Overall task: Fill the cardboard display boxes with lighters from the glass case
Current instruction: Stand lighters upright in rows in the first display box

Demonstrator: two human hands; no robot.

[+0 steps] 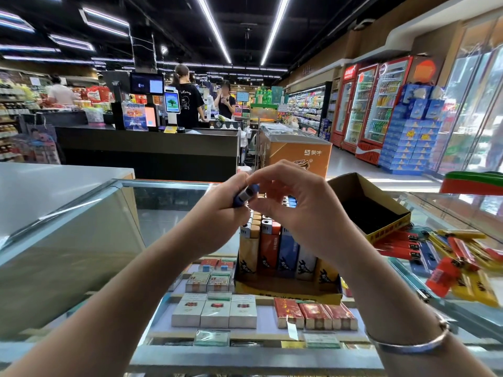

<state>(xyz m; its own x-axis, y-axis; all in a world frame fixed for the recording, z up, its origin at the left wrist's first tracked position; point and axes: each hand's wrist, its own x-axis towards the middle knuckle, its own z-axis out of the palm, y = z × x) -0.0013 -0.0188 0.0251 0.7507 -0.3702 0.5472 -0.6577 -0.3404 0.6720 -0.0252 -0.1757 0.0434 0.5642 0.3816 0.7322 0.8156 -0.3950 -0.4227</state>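
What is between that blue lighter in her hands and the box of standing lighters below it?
Nothing visible. The blue lighter, held by the left hand and right hand, hangs in open air above the display box.

The scene is bright, lit by long white strip lights (215, 28) on the dark ceiling, which run from near to far. The glass top (81, 240) of the bench shows pale glare and soft reflections, mostly on the left and the far right. Shadows are weak and soft. The wide-angle lens bends straight lines strongly at the edges, so the ceiling lights spread like a fan. The loose lighters (460, 257) at the right are smeared by blur. Far shelves look soft, without fine detail.
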